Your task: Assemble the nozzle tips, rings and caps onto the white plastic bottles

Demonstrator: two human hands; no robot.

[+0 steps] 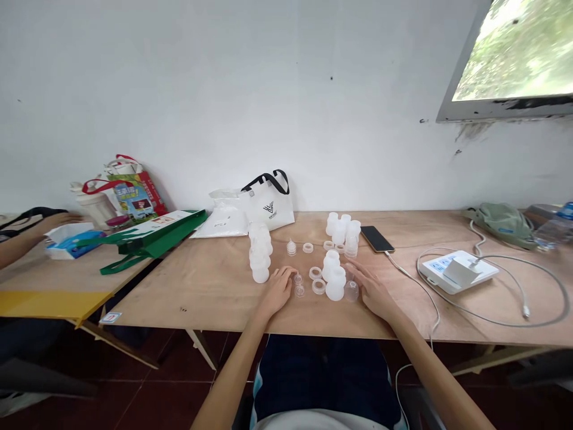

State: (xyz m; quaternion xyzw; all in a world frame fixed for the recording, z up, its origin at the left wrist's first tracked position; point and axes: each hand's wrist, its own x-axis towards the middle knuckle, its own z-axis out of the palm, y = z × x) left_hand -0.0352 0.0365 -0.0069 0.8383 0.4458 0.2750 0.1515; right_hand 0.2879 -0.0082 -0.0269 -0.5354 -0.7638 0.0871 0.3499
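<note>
My left hand (278,291) rests on the wooden table, fingers loosely stretched out and touching or close beside two clear silicone bottle nipples (299,291). My right hand (370,289) lies with extended fingers beside a clear dome cap (351,291); a second cap is partly hidden by its fingers. Between the hands are several frosted white bottles (335,291) in a cluster and white screw rings (319,286). Another row of white bottles (259,254) stands left, and a further group (344,227) at the back. A nipple in its ring (291,247) stands farther off.
A black phone (377,239) on a cable lies right of the bottles, near a white box (459,272) with looped cords. Behind stand a white tote bag (268,206) and a plastic package (221,218). At left are a green bag (147,236), tissues (74,240) and another person's arm (27,242).
</note>
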